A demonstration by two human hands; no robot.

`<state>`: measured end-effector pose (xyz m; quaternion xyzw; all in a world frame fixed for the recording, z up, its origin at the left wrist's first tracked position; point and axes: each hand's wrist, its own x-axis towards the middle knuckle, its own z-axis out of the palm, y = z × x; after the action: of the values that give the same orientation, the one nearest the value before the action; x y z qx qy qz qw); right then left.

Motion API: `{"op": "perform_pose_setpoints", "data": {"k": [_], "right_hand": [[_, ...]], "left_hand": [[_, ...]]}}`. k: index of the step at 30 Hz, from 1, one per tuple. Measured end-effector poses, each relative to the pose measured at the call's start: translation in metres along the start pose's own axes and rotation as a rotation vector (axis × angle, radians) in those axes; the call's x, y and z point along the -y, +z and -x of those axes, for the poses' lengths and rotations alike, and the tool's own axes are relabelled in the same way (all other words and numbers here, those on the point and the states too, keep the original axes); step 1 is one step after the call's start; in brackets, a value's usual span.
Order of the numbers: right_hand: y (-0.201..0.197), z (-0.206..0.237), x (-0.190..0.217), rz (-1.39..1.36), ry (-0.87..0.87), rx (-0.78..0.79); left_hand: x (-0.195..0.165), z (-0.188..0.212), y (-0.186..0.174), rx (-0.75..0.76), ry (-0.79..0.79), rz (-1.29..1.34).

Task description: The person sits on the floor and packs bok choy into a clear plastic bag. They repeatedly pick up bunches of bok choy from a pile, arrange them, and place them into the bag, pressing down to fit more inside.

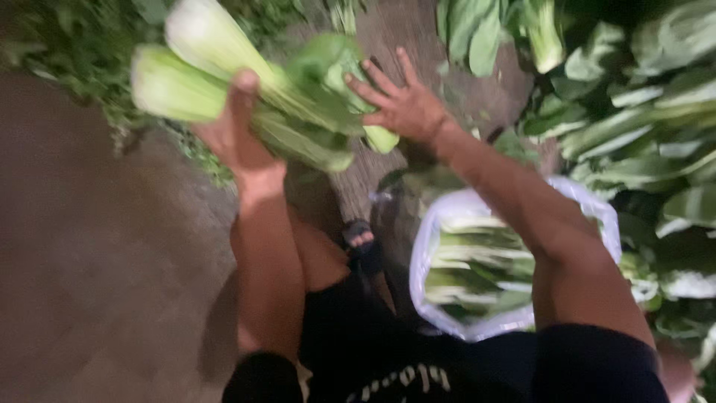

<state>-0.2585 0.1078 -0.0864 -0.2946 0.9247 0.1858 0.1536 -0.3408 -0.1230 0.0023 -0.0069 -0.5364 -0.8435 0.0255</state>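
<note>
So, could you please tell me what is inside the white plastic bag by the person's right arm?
The white plastic bag holds bok choy, pale stalks and dark leaves lying sideways. The right arm crosses over the bag and hides part of it; the bottom cannot be seen.

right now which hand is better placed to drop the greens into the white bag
Left, probably. The left hand already grips the greens; the right hand only touches them with spread fingers, though it is nearer the white bag.

Left hand (239,138) grips a bunch of pale-stemmed greens (261,89); right hand (403,108), fingers spread, touches its leaves. A white bag (429,246) of greens sits below.
</note>
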Motion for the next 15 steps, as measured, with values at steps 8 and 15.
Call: {"op": "perform_pose_setpoints", "data": {"k": [8,15], "right_hand": [[0.003,-0.015,0.003,0.035,-0.018,0.182],[-0.040,0.015,-0.008,-0.832,0.252,0.064]], "left_hand": [[0.009,0.008,0.016,0.055,-0.129,-0.051],[0.015,-0.001,0.007,0.319,0.044,-0.274]]}}
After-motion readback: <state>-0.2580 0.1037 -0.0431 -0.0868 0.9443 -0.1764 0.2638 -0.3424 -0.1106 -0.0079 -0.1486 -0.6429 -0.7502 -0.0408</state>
